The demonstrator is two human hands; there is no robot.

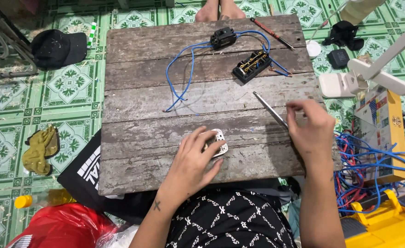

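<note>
My left hand (194, 158) rests on a small white perforated plate (218, 141) lying on the weathered wooden board (138, 138), fingers curled over it. My right hand (309, 127) grips the handle of a screwdriver (269, 108), whose metal shaft points up and left across the board. Farther away lie a black terminal block with brass contacts (252, 66) and a small black switch body (222, 37). Blue wires (184, 69) run from both and loop to the left.
A second, red-handled screwdriver (271, 33) lies at the board's far right edge. A black cap (57, 48) and olive gloves (40, 149) lie on the green tiled floor, left. A tangle of blue and red wire (363, 165), a yellow box and a white fan stand right.
</note>
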